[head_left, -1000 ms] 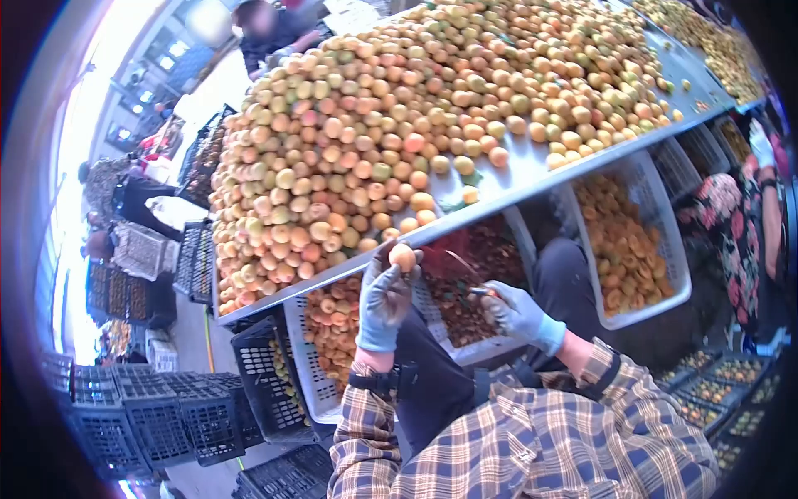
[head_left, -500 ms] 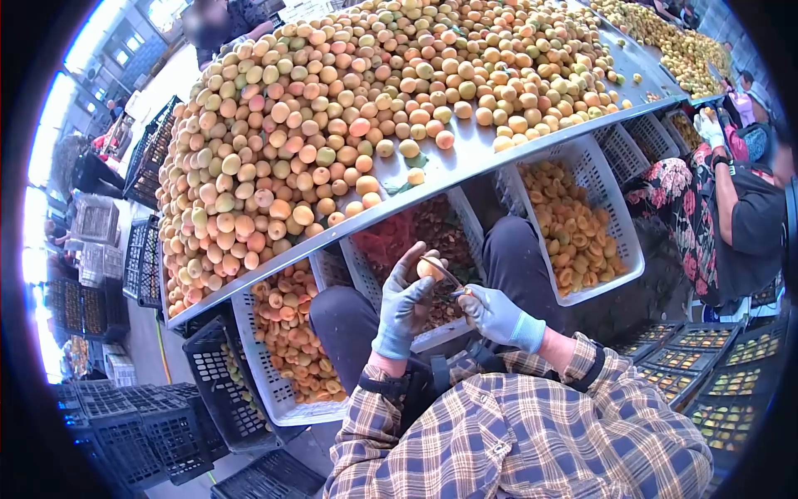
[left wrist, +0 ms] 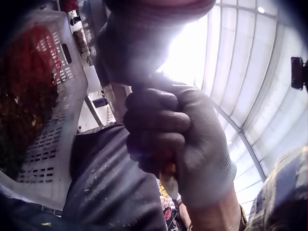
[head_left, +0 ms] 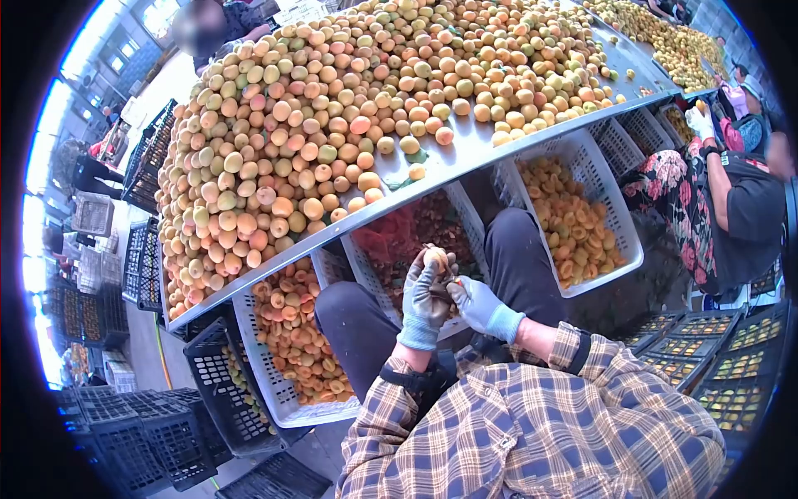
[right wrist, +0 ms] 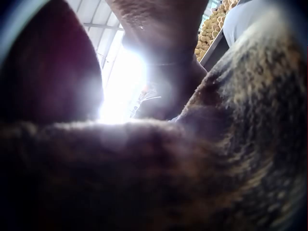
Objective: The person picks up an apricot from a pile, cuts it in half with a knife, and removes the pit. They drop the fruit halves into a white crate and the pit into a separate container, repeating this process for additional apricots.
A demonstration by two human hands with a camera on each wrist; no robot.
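In the head view my gloved left hand (head_left: 424, 301) holds up a whole apricot (head_left: 436, 257) between thumb and fingers. Close against it on the right, my gloved right hand (head_left: 484, 308) grips a small knife (head_left: 456, 281); its blade is mostly hidden at the fruit. The left wrist view shows the right hand (left wrist: 195, 127) with fingers curled round the knife handle (left wrist: 168, 174), beside the dark, backlit left hand (left wrist: 137, 48). Sleeve cloth fills most of the right wrist view. Both hands are above my lap, before the sloping metal table (head_left: 453, 170) heaped with apricots (head_left: 274, 125).
Under the table edge stand a white crate of halved apricots (head_left: 291, 416) at left, a crate of dark pits with red netting (head_left: 474, 220) in the middle, and another crate of halves (head_left: 636, 258) at right. Black crates (head_left: 208, 366) stand left. A person (head_left: 740, 200) sits at right.
The left hand brought the apricot down and rightward, and the right hand's knife came up to it. Over the last half second the hands have drawn closer together; the head view has shifted.
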